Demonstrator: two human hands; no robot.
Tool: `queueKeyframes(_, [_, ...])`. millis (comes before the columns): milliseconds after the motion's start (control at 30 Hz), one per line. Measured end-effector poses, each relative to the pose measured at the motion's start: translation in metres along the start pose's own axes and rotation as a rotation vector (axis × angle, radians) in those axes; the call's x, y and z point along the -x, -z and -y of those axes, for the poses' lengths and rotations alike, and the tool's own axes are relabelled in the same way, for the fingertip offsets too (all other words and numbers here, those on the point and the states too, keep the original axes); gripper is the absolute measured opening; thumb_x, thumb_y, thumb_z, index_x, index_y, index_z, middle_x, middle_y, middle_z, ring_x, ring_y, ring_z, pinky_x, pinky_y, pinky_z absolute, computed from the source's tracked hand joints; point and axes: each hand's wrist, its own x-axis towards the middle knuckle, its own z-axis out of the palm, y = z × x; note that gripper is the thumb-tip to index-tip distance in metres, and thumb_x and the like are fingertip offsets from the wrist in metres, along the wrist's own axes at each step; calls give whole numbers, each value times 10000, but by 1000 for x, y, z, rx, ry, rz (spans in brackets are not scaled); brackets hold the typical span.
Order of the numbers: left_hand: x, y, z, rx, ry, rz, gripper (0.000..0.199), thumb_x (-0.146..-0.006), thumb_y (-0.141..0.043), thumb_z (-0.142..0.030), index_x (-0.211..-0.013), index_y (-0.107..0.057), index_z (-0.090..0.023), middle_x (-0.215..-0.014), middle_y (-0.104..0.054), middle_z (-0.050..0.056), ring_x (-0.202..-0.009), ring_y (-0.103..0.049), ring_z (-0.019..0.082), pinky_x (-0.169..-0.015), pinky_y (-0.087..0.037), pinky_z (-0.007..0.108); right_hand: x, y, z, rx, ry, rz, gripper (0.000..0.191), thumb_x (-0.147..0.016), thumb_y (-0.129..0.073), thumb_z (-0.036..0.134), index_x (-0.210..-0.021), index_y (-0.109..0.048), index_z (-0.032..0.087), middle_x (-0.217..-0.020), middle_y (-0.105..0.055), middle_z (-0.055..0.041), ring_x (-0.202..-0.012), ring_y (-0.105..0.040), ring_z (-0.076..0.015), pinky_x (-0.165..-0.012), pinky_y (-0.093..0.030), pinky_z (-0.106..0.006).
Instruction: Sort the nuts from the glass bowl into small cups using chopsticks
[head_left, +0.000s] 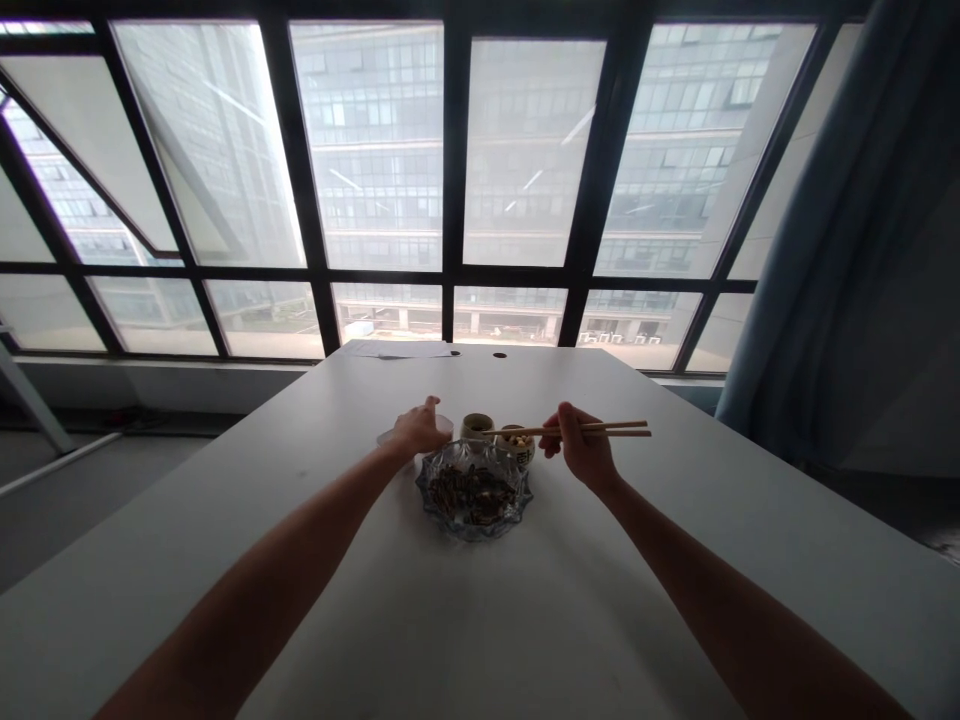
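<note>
My right hand [583,445] is closed around a pair of wooden chopsticks [616,429]. Their thin ends point left, over a small pot of light brown nuts [517,440] with dark lettering, and reach towards a second small pot [477,425]. My left hand [420,427] is at a clear shallow dish [444,425], seemingly gripping it, with one digit sticking up; its other fingers are partly hidden. In front of both pots stands a scalloped glass bowl [474,530] holding dark, elongated pieces, perhaps seeds. What is inside the second pot is too dark to make out.
A long white table [360,620] runs up to a wall of dark-framed windows [379,150]. Sheets of paper [397,349] lie at its far end, near a round dark hole [499,355]. A blue curtain [810,260] hangs on the right.
</note>
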Motion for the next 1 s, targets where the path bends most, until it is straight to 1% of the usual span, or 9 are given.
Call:
queueKeyframes(100, [-8, -1, -7, -9, 1, 50, 806, -772, -632, -509, -1449, -362, -166, -1395, -578, 187, -1256, -564, 343, -1034, -422, 438, -2, 1, -2, -24, -57, -45, 617, -813, -525, 777, -646, -613, 190, -467, -638, -35, -356, -567, -135, -367, -458, -248])
queueKeyframes(233, [-25, -12, -25, -43, -173, 48, 856, -775, -624, -615, -1452, -364, -159, -1429, -542, 199, -1359, -463, 360, -1169, -218, 542, -4, 5, -8, -61, -82, -115, 634, -787, -535, 795, -648, -609, 181, -462, -638, -37, -348, -562, -130, -367, -450, -242])
queueKeyframes(300, [-34, -20, -33, -34, -206, 93, 850, -761, -647, -615, -1435, -383, -170, -1363, -601, 189, -1322, -504, 359, -1168, -192, 576, -5, 7, -11, -59, -76, -138, 635, -788, -538, 792, -650, -610, 176, -465, -640, -39, -349, -560, -125, -370, -447, -236])
queueKeyframes(367, [-41, -25, -37, -19, -217, 121, 818, -750, -674, -589, -1408, -415, -177, -1263, -668, 168, -1251, -567, 352, -1138, -269, 566, -5, 8, -11, -50, -75, -152, 634, -790, -540, 788, -646, -610, 174, -467, -642, -42, -351, -560, -123, -370, -443, -233])
queueKeyframes(500, [-47, -27, -35, 22, -265, 96, 844, -706, -748, -516, -1403, -414, -176, -1181, -701, 145, -1136, -637, 322, -953, -485, 408, -4, 8, -11, -52, -80, -175, 633, -788, -537, 792, -646, -605, 179, -464, -639, -40, -348, -559, -127, -365, -441, -239])
queueKeyframes(600, [-45, -26, -31, 57, -361, -3, 843, -665, -797, -446, -1380, -432, -189, -1168, -700, 134, -1069, -664, 317, -875, -519, 379, -4, 6, -11, -39, -66, -188, 625, -810, -520, 780, -655, -603, 181, -474, -643, -39, -355, -562, -126, -373, -445, -239])
queueKeyframes(800, [-44, -28, -27, 71, -533, -134, 749, -680, -794, -358, -1333, -465, -194, -1111, -719, 111, -1048, -663, 302, -881, -530, 398, -9, -2, -23, 41, 10, -175, 581, -898, -448, 722, -707, -595, 193, -499, -645, -31, -390, -580, -141, -413, -466, -255])
queueKeyframes(867, [-45, -28, -27, 81, -554, -146, 738, -681, -790, -375, -1322, -469, -198, -1103, -724, 101, -1038, -667, 294, -879, -533, 396, -14, -5, -26, 107, 62, -104, 555, -921, -437, 694, -721, -594, 201, -524, -653, -30, -425, -597, -151, -447, -482, -267])
queueKeyframes(1000, [-46, -27, -29, 98, -551, -149, 743, -676, -787, -408, -1317, -473, -201, -1086, -735, 94, -1008, -683, 288, -864, -536, 388, -22, -9, -25, 366, 213, 123, 514, -923, -488, 643, -649, -572, 216, -553, -656, -32, -496, -610, -157, -517, -477, -275])
